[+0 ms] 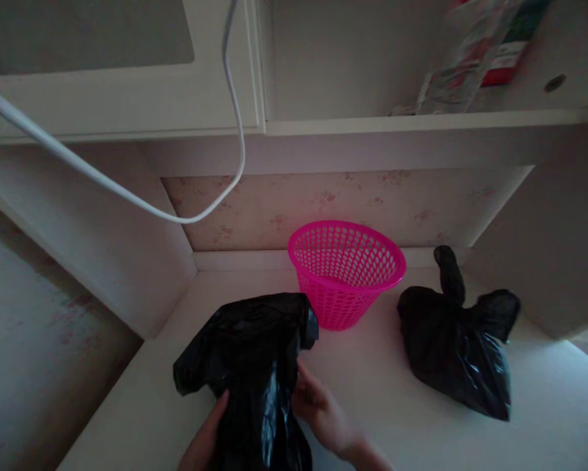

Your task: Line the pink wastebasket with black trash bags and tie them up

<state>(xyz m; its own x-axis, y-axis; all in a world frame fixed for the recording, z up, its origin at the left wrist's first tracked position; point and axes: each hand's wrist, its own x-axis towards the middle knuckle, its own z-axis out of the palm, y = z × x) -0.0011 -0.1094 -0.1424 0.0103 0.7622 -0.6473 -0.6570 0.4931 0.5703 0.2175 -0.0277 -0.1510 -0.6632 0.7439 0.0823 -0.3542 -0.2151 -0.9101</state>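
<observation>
A black plastic bag (254, 353) hangs between my two hands in front of me, its top spread wide and folded outward. My left hand (208, 425) grips its left side, with the thumb lying on the plastic and the other fingers hidden. On the right side, my right hand (320, 409) holds the bag's edge with curled fingers. Just behind the bag stands a pink perforated plastic basket (345, 284), upright, its near left part overlapped by the bag. To the right, a second black plastic bag (458, 350), filled and tied at the top, rests on the white surface.
The white surface (372, 405) ends at a wall panel with a floral pattern (323, 203). Overhead is a white cabinet (127, 104) with an open shelf holding clear and red packaging (500, 59). A white cable (141, 203) loops across the upper left.
</observation>
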